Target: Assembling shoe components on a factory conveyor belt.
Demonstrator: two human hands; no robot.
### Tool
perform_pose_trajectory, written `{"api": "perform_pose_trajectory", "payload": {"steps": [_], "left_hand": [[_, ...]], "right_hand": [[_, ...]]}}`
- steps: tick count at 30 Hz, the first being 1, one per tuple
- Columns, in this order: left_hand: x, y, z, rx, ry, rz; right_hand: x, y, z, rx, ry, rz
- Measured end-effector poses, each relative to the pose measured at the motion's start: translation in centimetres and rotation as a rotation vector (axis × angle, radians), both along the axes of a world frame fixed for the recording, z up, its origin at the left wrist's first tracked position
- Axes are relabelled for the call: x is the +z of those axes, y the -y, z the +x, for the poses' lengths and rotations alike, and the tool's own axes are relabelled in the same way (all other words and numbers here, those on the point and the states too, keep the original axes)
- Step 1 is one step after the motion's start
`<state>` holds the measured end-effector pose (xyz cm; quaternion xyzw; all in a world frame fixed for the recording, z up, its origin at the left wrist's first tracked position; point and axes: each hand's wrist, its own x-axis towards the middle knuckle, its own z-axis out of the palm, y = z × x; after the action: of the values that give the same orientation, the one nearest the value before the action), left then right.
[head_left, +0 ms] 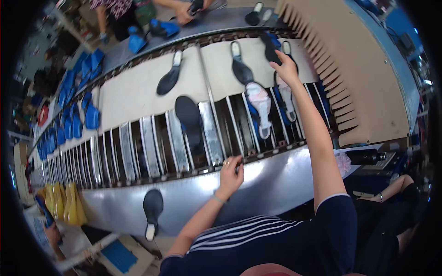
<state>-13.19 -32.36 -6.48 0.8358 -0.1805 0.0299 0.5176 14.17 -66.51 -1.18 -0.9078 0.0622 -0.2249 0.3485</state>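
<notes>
My right hand (286,69) reaches over the far right of the conveyor, fingers apart, beside a black shoe sole (270,49). Another sole, partly hidden, lies behind that hand. At the conveyor's near edge is my left hand (231,175), its fingers curled; whether anything is in them I cannot make out. Close to my right forearm, a pale pink-and-white shoe piece (260,103) rests across the metal slats (212,131), with a similar pale piece (286,99) to its right. A dark sole (189,117) lies on the slats farther left.
Dark soles with pale heels (170,79) lie on the conveyor's white sheet (133,87). One sole (153,207) sits on the near metal ledge (113,207). Blue shoe forms (92,112) line the left. A fringed brown board (368,69) borders the right. Another person's hands (184,13) work across.
</notes>
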Motion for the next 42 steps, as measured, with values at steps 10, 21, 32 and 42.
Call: {"api": "perform_pose_trajectory", "payload": {"steps": [10, 21, 32, 42], "left_hand": [[-1.3, -3.0, -2.0, 0.063, -0.157, -0.439], [-2.9, -10.8, -6.0, 0.315, -0.236, -0.640], [0.0, -9.7, -6.9, 0.261, 0.048, -0.146], [-0.9, -9.4, -6.5, 0.246, 0.069, -0.077]], "right_hand": [[-0.4, -17.8, -32.8, 0.403, -0.650, 0.972], [-5.6, -24.3, -39.2, 0.071, -0.037, 0.078], [-5.8, -23.8, -39.7, 0.076, -0.027, 0.039], [-6.2, -22.1, -37.9, 0.113, -0.218, 0.132]]}}
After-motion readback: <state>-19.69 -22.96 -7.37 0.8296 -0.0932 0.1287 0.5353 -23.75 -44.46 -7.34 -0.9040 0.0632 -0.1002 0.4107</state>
